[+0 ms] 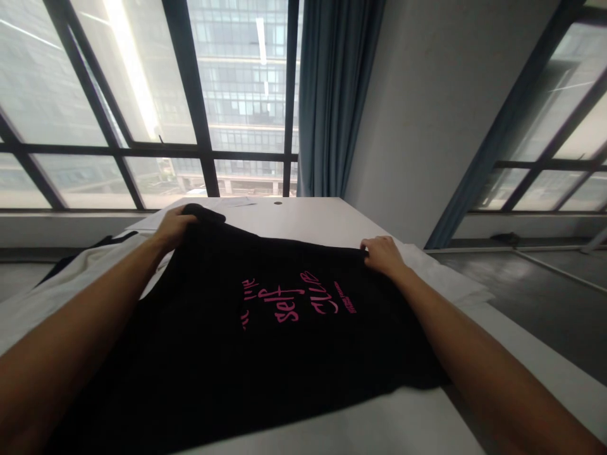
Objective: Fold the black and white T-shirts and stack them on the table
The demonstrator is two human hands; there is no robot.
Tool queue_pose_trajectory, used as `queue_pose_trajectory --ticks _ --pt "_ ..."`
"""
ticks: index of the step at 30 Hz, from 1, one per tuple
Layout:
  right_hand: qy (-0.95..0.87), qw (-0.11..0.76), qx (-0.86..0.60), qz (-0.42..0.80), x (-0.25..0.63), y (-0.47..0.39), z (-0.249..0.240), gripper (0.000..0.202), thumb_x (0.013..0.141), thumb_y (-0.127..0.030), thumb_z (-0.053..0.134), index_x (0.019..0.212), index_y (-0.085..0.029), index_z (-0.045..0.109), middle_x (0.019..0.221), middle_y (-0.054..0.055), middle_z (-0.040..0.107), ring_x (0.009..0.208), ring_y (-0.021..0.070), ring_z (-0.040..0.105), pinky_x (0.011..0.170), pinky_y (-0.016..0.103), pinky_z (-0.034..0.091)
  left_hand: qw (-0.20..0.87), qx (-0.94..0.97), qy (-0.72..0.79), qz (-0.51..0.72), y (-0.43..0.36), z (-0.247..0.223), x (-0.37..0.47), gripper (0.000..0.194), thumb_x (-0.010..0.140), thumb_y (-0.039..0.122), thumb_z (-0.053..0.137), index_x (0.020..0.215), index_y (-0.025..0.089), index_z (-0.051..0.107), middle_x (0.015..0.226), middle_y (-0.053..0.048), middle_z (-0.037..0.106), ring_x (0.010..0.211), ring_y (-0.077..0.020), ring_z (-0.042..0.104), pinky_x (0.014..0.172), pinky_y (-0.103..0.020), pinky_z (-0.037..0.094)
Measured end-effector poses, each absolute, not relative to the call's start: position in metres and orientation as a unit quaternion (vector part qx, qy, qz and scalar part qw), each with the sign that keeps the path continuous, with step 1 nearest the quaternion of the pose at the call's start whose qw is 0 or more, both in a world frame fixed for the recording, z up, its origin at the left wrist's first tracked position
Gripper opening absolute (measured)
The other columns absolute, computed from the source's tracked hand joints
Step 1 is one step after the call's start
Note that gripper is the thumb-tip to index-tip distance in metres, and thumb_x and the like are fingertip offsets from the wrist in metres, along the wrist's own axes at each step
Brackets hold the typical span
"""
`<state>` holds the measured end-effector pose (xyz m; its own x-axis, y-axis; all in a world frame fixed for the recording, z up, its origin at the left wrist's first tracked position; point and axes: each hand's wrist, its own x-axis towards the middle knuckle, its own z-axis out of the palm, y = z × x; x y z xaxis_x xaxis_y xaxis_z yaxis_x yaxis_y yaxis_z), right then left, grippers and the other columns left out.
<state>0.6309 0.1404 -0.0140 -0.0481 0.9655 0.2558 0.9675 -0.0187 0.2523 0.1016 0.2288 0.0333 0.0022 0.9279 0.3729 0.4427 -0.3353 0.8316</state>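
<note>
at the far edge of the black garment (199, 360), the left hand (176, 226) pinches a bunched fold of its cloth between thumb and fingers. across from it, the right hand (383, 254) grips the garment's other far corner, fingertips curled over the edge. between the two hands the garment is spread over the white table (303, 218), its near part reaching toward the wearer, with pink lettering (289, 303) turned sideways on it (one word reads "self"). left of it, under the left forearm, lies pale cloth (102, 259) with something dark beside it; right of it, beyond the right forearm, lies more white cloth (441, 278). past the table stand large dark-framed windows (246, 76) and a blue curtain (327, 95).
</note>
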Motion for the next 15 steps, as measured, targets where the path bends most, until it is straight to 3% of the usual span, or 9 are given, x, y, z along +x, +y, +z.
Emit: queue_pose_trajectory --ticks 2,6,9,12,15 --pt "-0.707 0.000 -0.681 -0.190 0.632 0.118 -0.018 0.029 0.077 -0.021 0.057 0.102 -0.017 0.070 0.100 0.014 0.070 0.102 0.0275 0.058 0.095 0.040 0.032 0.288 0.688 0.451 0.491 0.186 0.041 0.083 0.047 0.067 0.033 0.066 0.107 0.008 0.064 0.088 -0.003 0.071 0.085 -0.0208 0.065 0.083 -0.035 0.053" --pt "-0.706 -0.028 -0.686 -0.175 0.634 0.086 -0.034 0.030 0.074 -0.019 0.060 0.101 -0.019 0.072 0.111 0.014 0.066 0.111 0.0296 0.052 0.102 0.045 0.026 0.336 0.790 0.439 0.267 0.108 0.032 0.059 0.049 0.062 0.042 0.075 0.101 0.013 0.068 0.092 -0.005 0.073 0.088 -0.0235 0.064 0.084 -0.038 0.052" --pt "-0.694 -0.002 -0.695 -0.188 0.634 0.075 -0.045 0.031 0.072 -0.016 0.059 0.100 -0.021 0.071 0.116 0.012 0.063 0.117 0.0286 0.049 0.108 0.047 0.020 0.287 0.846 0.432 0.121 0.075 0.017 0.058 0.040 0.070 0.049 0.070 0.097 0.020 0.072 0.098 -0.005 0.073 0.096 -0.0260 0.063 0.089 -0.037 0.050" --pt "-0.688 0.021 -0.697 -0.202 0.635 0.070 -0.050 0.032 0.069 -0.014 0.059 0.099 -0.021 0.070 0.114 0.010 0.064 0.117 0.0275 0.048 0.109 0.048 0.017 0.228 0.873 0.421 0.095 0.062 0.008 0.060 0.040 0.077 0.055 0.062 0.099 0.023 0.073 0.104 -0.006 0.072 0.101 -0.0260 0.062 0.096 -0.037 0.046" --pt "-0.682 0.031 -0.707 -0.185 0.640 0.068 -0.053 0.036 0.071 -0.014 0.057 0.104 -0.021 0.069 0.110 0.010 0.066 0.113 0.0273 0.052 0.108 0.048 0.021 0.176 0.892 0.406 0.091 0.054 0.003 0.062 0.047 0.074 0.058 0.065 0.107 0.026 0.072 0.113 -0.006 0.069 0.110 -0.0267 0.059 0.103 -0.038 0.042"
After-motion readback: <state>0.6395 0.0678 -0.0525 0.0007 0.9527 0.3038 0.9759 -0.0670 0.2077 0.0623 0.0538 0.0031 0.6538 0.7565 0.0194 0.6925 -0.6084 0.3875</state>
